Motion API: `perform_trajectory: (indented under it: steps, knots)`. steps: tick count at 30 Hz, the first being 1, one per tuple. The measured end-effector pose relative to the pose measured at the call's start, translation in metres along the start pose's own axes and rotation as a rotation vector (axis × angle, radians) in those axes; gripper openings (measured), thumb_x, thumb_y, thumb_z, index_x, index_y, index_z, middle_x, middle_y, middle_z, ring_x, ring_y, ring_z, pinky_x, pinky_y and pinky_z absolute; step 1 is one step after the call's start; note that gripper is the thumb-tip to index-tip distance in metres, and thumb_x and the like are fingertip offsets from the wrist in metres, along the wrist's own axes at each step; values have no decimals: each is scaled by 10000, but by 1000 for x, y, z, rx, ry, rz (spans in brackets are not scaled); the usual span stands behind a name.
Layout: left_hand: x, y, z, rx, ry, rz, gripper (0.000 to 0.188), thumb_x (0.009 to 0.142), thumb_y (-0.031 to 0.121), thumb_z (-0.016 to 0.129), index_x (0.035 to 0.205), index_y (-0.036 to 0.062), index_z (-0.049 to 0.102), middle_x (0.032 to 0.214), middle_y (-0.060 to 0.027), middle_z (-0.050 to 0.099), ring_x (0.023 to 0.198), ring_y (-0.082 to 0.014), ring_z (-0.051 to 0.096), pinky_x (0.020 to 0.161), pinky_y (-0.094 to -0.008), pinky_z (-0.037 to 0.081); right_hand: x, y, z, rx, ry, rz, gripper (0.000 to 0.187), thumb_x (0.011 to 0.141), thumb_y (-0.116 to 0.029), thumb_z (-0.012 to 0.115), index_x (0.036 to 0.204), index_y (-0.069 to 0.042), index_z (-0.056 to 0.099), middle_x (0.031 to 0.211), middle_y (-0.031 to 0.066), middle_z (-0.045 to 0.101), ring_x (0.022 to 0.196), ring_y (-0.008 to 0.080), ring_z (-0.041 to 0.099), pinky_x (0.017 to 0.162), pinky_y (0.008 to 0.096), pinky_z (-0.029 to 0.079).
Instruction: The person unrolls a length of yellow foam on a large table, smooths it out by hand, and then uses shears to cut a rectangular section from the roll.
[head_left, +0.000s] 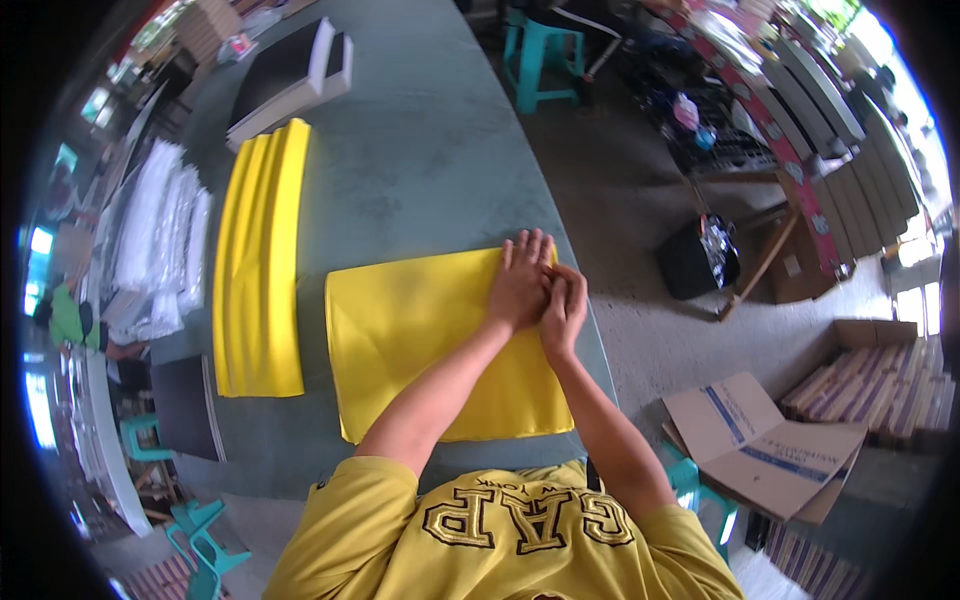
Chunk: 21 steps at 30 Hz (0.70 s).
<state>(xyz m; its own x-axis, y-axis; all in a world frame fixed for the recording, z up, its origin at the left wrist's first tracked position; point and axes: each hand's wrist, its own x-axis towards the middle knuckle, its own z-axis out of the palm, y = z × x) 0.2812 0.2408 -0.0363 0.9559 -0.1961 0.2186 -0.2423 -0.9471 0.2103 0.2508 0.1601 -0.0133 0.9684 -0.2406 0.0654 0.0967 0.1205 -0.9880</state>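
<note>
Grey and broad, the bench [440,130] fills the middle of an open workshop, with racks of stacked goods along the right side, flattened cardboard boxes [770,440] on the floor, and teal stools [545,55] at the far end.

On the bench's left part lies a long stack of folded yellow pieces [262,260], running away from the person, with a heap of clear plastic bags [160,235] just beyond it and a dark flat box [290,75] further off.

Directly in front of the person lies a single yellow sheet [420,340], flat and roughly square, its right edge near the bench's right rim.

Both hands meet at that sheet's far right corner. The left hand [520,280] lies palm down with fingers together and extended, pressing the material flat. The right hand [565,305] is curled just beside it and touching it, fingertips seeming to pinch the sheet's edge, though exactly what they grip is too small to tell.

By the look of it, the work is at the corner or edge of this sheet, a fold or seam being set. The next move would call for keeping the sheet pinned by the left hand while the right works along the edge without dragging it askew.
</note>
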Motion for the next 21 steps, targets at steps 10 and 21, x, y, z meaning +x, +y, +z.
perform_trajectory:
  steps: [10, 21]
  knots:
    - [-10, -28, 10, -654, 300, -67, 372, 810, 53, 406, 1173, 2, 473, 1216, -168, 476, 1175, -289, 410, 1039, -396, 248, -1, 16, 12, -954, -443, -458, 461, 814, -95, 434, 1256, 11, 353, 1298, 179, 369, 1238, 332, 300, 1023, 372, 251]
    - [-62, -90, -37, 7, -118, -85, 630, 897, 478, 243, 1376, 77, 162, 1432, -101, 163, 1330, -233, 125, 1092, -383, 69, -9, 8, 22, -1387, -496, -414, 666, 856, -432, 380, 1325, 22, 247, 1387, 212, 214, 1304, 329, 169, 1059, 391, 167]
